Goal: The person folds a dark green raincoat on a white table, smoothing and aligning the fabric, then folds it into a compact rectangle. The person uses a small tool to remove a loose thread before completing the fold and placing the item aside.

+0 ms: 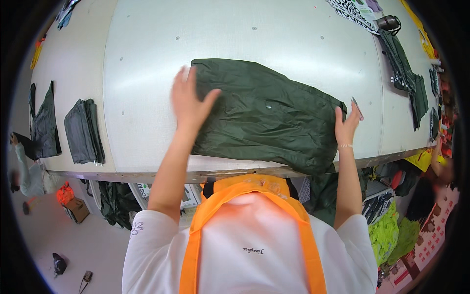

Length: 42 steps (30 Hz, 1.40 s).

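A dark green garment (pixel 264 112) of thin, wrinkled fabric lies across the table in front of me. It bears a small light mark near its middle, and its lower right part reaches the table's near edge. My left hand (pixel 188 100) is at the garment's left end, fingers spread and slightly blurred. At the right end, my right hand (pixel 346 126) has its thumb and fingers at the fabric's edge. Small metal snips (pixel 357 109) stick out from between the fingers of that hand. The kind of garment is unclear from its folded shape.
On the pale table (pixel 215 29), a folded dark stack (pixel 84 131) lies left. Dark garments (pixel 404 73) and a dark bottle (pixel 388 22) are at the right. A person (pixel 32 166) is at the far left. Bright green cloth (pixel 384 232) is heaped below the table at right.
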Tool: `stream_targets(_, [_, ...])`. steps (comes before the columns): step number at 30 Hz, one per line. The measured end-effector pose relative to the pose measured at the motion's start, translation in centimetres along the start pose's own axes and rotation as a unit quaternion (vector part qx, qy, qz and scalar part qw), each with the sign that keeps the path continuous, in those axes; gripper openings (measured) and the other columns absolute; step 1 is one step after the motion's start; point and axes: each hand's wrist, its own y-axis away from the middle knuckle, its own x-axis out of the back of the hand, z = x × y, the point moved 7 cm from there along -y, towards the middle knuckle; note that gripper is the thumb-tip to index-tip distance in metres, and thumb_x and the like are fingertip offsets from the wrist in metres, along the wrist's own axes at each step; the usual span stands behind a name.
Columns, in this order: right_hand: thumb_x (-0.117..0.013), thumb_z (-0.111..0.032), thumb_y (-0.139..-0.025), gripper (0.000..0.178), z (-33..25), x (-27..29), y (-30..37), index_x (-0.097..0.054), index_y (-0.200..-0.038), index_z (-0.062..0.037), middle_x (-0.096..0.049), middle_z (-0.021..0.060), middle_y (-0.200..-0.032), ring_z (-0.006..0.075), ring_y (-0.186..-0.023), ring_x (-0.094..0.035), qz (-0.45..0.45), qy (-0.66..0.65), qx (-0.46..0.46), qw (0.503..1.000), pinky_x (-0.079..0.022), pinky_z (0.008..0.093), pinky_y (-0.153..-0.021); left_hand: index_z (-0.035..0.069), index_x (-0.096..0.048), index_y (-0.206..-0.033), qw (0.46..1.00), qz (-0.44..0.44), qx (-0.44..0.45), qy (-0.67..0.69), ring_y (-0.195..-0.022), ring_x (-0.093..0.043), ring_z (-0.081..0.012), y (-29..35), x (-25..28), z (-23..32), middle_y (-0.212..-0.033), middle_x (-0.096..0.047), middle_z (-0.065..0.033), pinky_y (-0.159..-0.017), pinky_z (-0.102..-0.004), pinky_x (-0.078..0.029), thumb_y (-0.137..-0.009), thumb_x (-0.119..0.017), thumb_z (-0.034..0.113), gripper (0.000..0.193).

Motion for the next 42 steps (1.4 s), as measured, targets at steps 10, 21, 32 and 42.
stream_targets(10, [-0.066, -0.026, -0.082, 0.045, -17.1, -3.1, -0.5, -0.055, -0.12, -0.0041, -0.05, 0.0212, -0.127, 0.0399, -0.122, -0.042, -0.092, -0.074, 0.239, 0.964, -0.033, 0.0472, -0.102, -0.008, -0.058, -0.11, 0.88, -0.224, 0.349, 0.231, -0.093, -0.065, -0.0247, 4.0, -2.9, -8.6, -0.1, -0.066, -0.0218, -0.079, -0.0324, -0.051, -0.07, -0.078, 0.035, 0.062])
stream_targets(21, [-0.061, -0.025, -0.087, 0.054, -20.7, -0.5, -1.0, -0.043, -0.131, 0.001, -0.046, 0.0203, -0.132, 0.0331, -0.123, -0.043, -0.059, -0.233, 0.175, 0.955, -0.034, 0.0395, -0.103, -0.006, -0.043, -0.129, 0.579, -0.283, 0.38, 0.663, -0.099, -0.06, -0.0194, 5.1, -0.7, -0.7, -0.114, -0.06, -0.0137, -0.09, -0.0298, -0.046, -0.093, -0.052, 0.021, 0.046])
stream_targets(32, [-0.06, -0.04, -0.086, 0.066, -0.5, 1.8, 5.7, -0.038, -0.137, -0.005, -0.039, 0.0286, -0.135, 0.042, -0.126, -0.037, -0.13, 0.076, -0.026, 0.988, -0.031, 0.0461, -0.104, -0.013, -0.04, -0.124, 0.866, -0.281, 0.301, 0.283, -0.098, -0.062, -0.0273, 4.5, -1.7, -3.1, -0.109, -0.06, -0.0227, -0.083, -0.0347, -0.051, -0.07, -0.079, 0.025, 0.076])
stream_targets(42, [-0.053, -0.047, -0.089, 0.076, 5.9, 0.2, 9.5, -0.021, -0.145, -0.0071, -0.035, 0.0286, -0.138, 0.0441, -0.126, -0.035, -0.165, 0.026, -0.154, 0.974, -0.029, 0.0462, -0.105, -0.008, -0.045, -0.127, 0.845, -0.339, 0.272, 0.311, -0.103, -0.059, -0.0246, 5.5, -2.3, -1.7, -0.113, -0.06, -0.0221, -0.09, -0.0356, -0.045, -0.08, -0.07, 0.035, 0.069])
